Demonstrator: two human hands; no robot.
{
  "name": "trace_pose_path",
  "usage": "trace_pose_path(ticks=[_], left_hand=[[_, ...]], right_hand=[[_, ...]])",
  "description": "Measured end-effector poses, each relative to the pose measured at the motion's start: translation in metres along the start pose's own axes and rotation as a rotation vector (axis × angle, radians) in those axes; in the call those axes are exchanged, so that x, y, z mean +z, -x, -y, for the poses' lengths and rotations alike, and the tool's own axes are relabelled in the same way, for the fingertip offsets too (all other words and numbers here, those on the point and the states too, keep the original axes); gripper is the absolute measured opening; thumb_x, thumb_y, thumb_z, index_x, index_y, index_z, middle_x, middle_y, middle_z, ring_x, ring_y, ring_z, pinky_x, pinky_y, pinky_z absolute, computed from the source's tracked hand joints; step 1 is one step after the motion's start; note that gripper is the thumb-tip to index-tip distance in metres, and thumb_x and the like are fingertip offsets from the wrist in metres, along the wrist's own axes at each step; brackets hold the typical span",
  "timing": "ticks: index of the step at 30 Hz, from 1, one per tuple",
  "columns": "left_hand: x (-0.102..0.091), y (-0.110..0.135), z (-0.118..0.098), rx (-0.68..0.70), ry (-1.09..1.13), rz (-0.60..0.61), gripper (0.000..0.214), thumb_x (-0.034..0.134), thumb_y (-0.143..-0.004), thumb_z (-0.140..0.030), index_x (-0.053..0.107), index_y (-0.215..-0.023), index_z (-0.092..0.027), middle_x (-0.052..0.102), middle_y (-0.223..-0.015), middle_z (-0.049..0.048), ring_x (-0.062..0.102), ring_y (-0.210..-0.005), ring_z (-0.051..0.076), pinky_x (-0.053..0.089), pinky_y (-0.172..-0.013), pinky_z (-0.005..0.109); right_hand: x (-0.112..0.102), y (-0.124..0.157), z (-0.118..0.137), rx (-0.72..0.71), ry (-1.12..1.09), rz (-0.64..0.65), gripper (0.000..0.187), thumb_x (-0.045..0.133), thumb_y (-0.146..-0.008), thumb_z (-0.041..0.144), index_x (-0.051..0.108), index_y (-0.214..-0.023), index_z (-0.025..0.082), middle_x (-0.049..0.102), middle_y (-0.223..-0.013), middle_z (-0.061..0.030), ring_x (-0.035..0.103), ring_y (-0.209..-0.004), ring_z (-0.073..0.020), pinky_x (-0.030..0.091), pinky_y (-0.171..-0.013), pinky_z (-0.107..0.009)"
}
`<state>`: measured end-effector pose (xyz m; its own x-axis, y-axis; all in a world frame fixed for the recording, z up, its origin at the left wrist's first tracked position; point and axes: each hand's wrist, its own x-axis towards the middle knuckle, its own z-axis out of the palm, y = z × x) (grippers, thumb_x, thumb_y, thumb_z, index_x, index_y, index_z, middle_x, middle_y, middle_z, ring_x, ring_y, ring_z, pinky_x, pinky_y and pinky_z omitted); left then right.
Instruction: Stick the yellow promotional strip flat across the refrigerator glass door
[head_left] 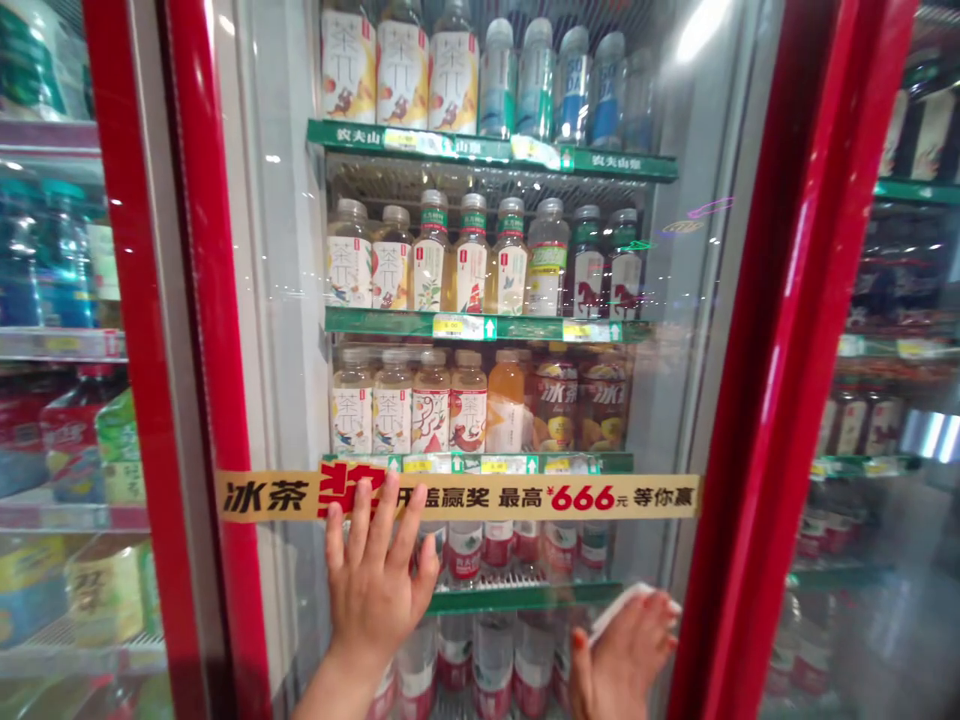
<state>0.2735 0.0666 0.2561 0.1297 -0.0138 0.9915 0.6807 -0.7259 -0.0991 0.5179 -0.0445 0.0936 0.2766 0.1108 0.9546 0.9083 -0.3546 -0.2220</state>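
Now the left hand is spreading its fingers, gripping nothing, over the left half of the yellow strip on the glass door. Below the strip's right end, the right hand is holding a white cloth beneath its fingers

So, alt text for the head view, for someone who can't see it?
A person's bare left hand, fingers spread, overlaps a yellow printed strip on a red-framed glass cooler door; the right hand, lower, holds a white cloth or paper. Behind the glass, green-edged shelves hold rows of plastic drink bottles.
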Motion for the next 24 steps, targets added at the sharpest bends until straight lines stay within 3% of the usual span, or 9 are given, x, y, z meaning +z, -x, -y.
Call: trace_pose_path(ticks=[3, 7, 10, 12, 15, 17, 20, 22, 24], left_hand=[[0.000, -0.001, -0.001, 0.004, -0.005, -0.006, 0.074, 0.062, -0.102, -0.032, 0.033, -0.170, -0.032, 0.023, -0.182, -0.0001, 0.016, -0.171, 0.025, 0.008, -0.141, 0.053], [-0.001, -0.002, -0.001, 0.013, 0.002, -0.004, 0.074, 0.062, -0.103, -0.033, 0.033, -0.171, -0.031, 0.023, -0.182, 0.0000, 0.016, -0.172, 0.025, 0.007, -0.141, 0.053], [0.000, -0.002, -0.001, 0.013, 0.003, -0.008, 0.073, 0.061, -0.103, -0.034, 0.032, -0.171, -0.032, 0.023, -0.182, -0.0005, 0.016, -0.172, 0.025, 0.007, -0.142, 0.053], [0.000, -0.002, -0.001, 0.009, 0.009, -0.004, 0.072, 0.060, -0.104, -0.034, 0.033, -0.170, -0.032, 0.023, -0.182, -0.0006, 0.016, -0.171, 0.025, 0.007, -0.142, 0.052], [0.000, -0.002, -0.002, 0.000, 0.014, -0.011, 0.071, 0.059, -0.104, -0.034, 0.033, -0.170, -0.032, 0.023, -0.182, -0.0013, 0.017, -0.171, 0.024, 0.007, -0.141, 0.051], [0.000, -0.002, -0.002, -0.004, 0.015, -0.015, 0.071, 0.059, -0.104, -0.034, 0.034, -0.170, -0.033, 0.024, -0.182, -0.0015, 0.017, -0.171, 0.024, 0.007, -0.141, 0.051], [0.000, -0.002, -0.002, -0.009, 0.022, -0.014, 0.070, 0.059, -0.104, -0.036, 0.035, -0.170, -0.033, 0.026, -0.181, -0.0015, 0.018, -0.171, 0.023, 0.007, -0.142, 0.051], [0.000, -0.001, -0.002, -0.014, 0.031, -0.019, 0.070, 0.060, -0.104, -0.037, 0.036, -0.169, -0.033, 0.027, -0.181, -0.0014, 0.019, -0.171, 0.024, 0.007, -0.142, 0.051], [0.000, -0.001, -0.002, -0.017, 0.041, -0.024, 0.070, 0.060, -0.103, -0.037, 0.037, -0.169, -0.033, 0.028, -0.181, -0.0013, 0.020, -0.171, 0.024, 0.007, -0.142, 0.051]], right_hand=[[-0.006, -0.047, 0.017, 0.206, -0.087, -0.007, 0.085, 0.023, -0.110, 0.054, -0.005, -0.173, 0.003, -0.008, -0.181, -0.0267, -0.005, -0.169, -0.0481, 0.019, -0.124, -0.087], [-0.009, -0.032, 0.065, -0.337, -0.068, 0.008, 0.095, 0.038, -0.105, 0.060, 0.011, -0.171, -0.003, 0.005, -0.181, -0.0276, 0.004, -0.170, -0.0435, 0.012, -0.136, -0.069], [-0.009, -0.001, 0.048, -0.590, -0.026, -0.029, 0.097, 0.039, -0.104, 0.062, 0.016, -0.170, -0.004, 0.009, -0.180, -0.0255, 0.007, -0.171, -0.0383, 0.007, -0.139, -0.059], [-0.010, -0.007, 0.021, -0.377, -0.018, -0.010, 0.091, 0.039, -0.106, 0.053, 0.010, -0.171, -0.003, 0.003, -0.181, -0.0260, 0.002, -0.171, -0.0387, 0.010, -0.137, -0.066], [-0.014, -0.052, 0.003, 0.080, -0.094, 0.010, 0.084, 0.026, -0.109, 0.048, -0.003, -0.172, 0.001, -0.010, -0.180, -0.0257, -0.005, -0.169, -0.0454, 0.016, -0.127, -0.085], [-0.017, -0.078, 0.017, 0.125, -0.129, 0.007, 0.086, 0.025, -0.109, 0.052, -0.004, -0.172, 0.002, -0.009, -0.180, -0.0264, -0.004, -0.169, -0.0483, 0.018, -0.125, -0.088], [-0.016, -0.075, 0.047, -0.314, -0.091, -0.008, 0.095, 0.036, -0.106, 0.062, 0.010, -0.172, -0.002, 0.007, -0.181, -0.0263, 0.006, -0.170, -0.0435, 0.015, -0.135, -0.071], [-0.012, -0.054, 0.045, -0.651, -0.059, -0.072, 0.098, 0.039, -0.103, 0.068, 0.019, -0.172, 0.002, 0.015, -0.181, -0.0210, 0.011, -0.170, -0.0378, 0.012, -0.139, -0.058], [-0.010, -0.043, 0.021, -0.703, -0.037, -0.105, 0.096, 0.044, -0.102, 0.066, 0.020, -0.174, 0.008, 0.017, -0.181, -0.0170, 0.012, -0.170, -0.0370, 0.016, -0.139, -0.058]])
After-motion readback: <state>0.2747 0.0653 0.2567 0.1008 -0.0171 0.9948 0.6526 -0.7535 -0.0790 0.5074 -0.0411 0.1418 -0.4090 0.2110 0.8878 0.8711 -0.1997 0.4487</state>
